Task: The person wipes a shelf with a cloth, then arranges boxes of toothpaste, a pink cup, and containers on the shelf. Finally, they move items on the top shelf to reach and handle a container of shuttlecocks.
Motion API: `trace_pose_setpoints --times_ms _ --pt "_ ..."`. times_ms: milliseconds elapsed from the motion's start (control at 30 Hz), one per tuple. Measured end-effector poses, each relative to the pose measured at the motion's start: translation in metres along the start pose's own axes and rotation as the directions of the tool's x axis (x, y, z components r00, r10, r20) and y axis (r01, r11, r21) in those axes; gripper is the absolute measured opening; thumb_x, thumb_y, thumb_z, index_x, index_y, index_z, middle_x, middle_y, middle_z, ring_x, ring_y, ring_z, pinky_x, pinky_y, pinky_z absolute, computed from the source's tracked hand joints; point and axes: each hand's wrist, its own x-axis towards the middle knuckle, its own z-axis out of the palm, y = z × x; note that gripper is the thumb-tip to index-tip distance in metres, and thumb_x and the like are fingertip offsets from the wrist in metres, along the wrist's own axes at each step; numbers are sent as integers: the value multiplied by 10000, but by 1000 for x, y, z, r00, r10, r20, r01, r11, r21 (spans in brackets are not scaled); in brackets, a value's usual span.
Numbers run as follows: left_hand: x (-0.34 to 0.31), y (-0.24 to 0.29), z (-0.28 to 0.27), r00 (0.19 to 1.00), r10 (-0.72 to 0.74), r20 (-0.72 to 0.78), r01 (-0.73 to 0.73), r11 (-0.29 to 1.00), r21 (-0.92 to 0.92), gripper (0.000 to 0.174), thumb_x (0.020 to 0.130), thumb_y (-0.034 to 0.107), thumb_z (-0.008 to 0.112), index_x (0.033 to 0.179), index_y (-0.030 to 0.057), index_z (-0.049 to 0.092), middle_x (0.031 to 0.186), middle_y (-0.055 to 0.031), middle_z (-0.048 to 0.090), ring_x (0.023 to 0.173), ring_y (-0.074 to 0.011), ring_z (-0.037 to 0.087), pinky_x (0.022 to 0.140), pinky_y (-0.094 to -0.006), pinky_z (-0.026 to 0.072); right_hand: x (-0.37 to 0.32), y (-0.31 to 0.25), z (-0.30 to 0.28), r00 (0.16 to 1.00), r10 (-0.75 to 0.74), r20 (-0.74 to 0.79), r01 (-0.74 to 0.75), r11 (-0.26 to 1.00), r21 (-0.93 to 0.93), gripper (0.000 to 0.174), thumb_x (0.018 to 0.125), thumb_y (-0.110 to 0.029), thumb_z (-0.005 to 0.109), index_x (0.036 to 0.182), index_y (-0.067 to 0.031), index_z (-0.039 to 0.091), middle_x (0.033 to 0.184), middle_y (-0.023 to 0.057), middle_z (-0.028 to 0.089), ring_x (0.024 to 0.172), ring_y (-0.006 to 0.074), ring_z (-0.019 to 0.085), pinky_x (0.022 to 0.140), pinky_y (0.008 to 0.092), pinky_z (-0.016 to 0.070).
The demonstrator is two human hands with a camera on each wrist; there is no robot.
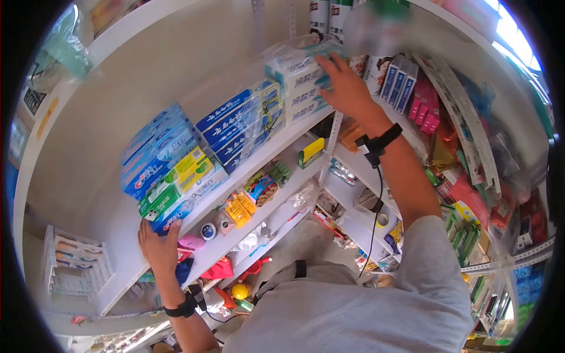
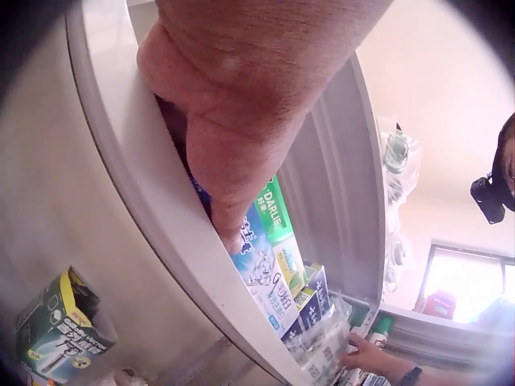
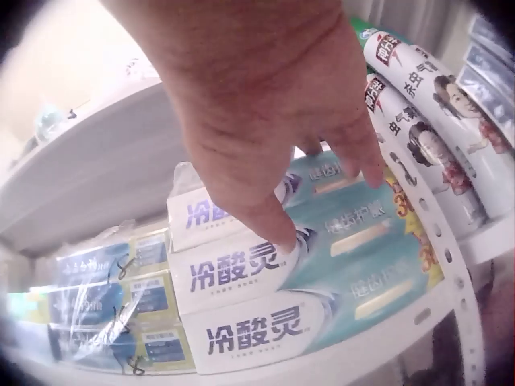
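Observation:
White-and-teal toothpaste boxes [image 1: 303, 88] [image 3: 241, 269] are stacked at the right end of the shelf, with plastic film over them in the head view. My right hand [image 1: 353, 97] [image 3: 269, 121] rests on this stack, fingers spread, the thumb against the front faces. At the lower left, my left hand [image 1: 159, 250] [image 2: 233, 145] touches the corner of a blue box [image 1: 170, 217] [image 2: 253, 249], its thumb at the front; its other fingers are hidden in the left wrist view. Green-and-yellow boxes [image 1: 176, 179] and dark-blue wrapped boxes [image 1: 229, 126] stand between the hands.
Spray cans [image 3: 438, 137] stand right of the white-and-teal stack, beyond a perforated metal upright [image 3: 442, 249]. The white shelf edge [image 1: 265, 150] runs below the boxes. Lower shelves hold yellow packets [image 1: 240, 209] and a round tin [image 1: 208, 230]. A toothbrush rack [image 1: 76, 265] is at far left.

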Motion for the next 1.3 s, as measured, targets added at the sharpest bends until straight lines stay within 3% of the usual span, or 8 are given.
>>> trace_pose_setpoints --times_ms 100,167,233,367,567,733,967,1300 --pt "3 7 0 999 -24 44 28 995 -91 906 789 524 849 1362 -119 568 1406 -307 594 1321 -461 534 1164 -497 378 -8 2 9 979 -97 -177 99 995 5 759 863 -183 758 1556 -183 449 1599 228 432 1342 463 552 1098 501 503" --pt "1 8 -8 999 -34 33 36 998 -59 900 785 532 850 1342 -120 578 1380 -306 612 1299 -460 552 1149 -500 398 -19 -16 5 904 -202 -376 235 971 43 619 897 -164 728 1483 -121 534 1540 226 499 1315 438 575 1099 486 491" --pt "0 1 1 999 27 -23 -27 999 27 906 784 549 846 1338 -117 583 1381 -301 615 1305 -452 554 1149 -500 400 -43 -48 -7 901 -145 -409 264 932 250 447 919 -124 707 1354 -55 631 1395 215 624 1262 407 614 1084 468 482" --pt "-1 0 4 996 68 -58 -62 994 92 933 792 583 824 1367 -110 579 1427 -289 595 1371 -427 523 1191 -503 356 -98 -71 28 932 -175 -318 310 839 447 231 903 -42 715 1132 -17 713 1123 175 746 1061 371 714 944 424 550" --pt "-1 3 -1 999 49 17 -50 989 138 973 821 623 776 1417 -112 550 1478 -285 562 1442 -402 470 1247 -493 284 -163 -112 63 968 -230 -105 241 720 651 157 881 -22 721 1038 -7 723 1029 170 761 947 365 740 847 421 589" --pt "-3 8 -4 999 26 25 -30 988 153 1024 819 660 759 1456 -105 515 1512 -275 534 1467 -395 441 1257 -505 271 -182 -132 79 954 -300 -24 225 657 719 142 876 -26 725 1017 -10 713 986 166 758 913 367 739 819 425 598" --pt "-4 15 -10 997 -4 75 -12 977 215 1235 663 742 835 1506 -79 459 1552 -249 500 1495 -372 409 1274 -494 253 -182 -145 82 939 -343 18 214 625 750 118 877 -44 729 991 -24 707 964 156 756 878 349 740 780 414 596" --pt "-3 17 -10 996 -30 89 11 979 202 1238 625 708 874 1513 -52 466 1570 -235 489 1512 -358 394 1283 -485 234 -190 -147 87 933 -358 39 205 615 762 117 875 -43 728 988 -34 698 955 138 753 865 342 728 770 414 589"
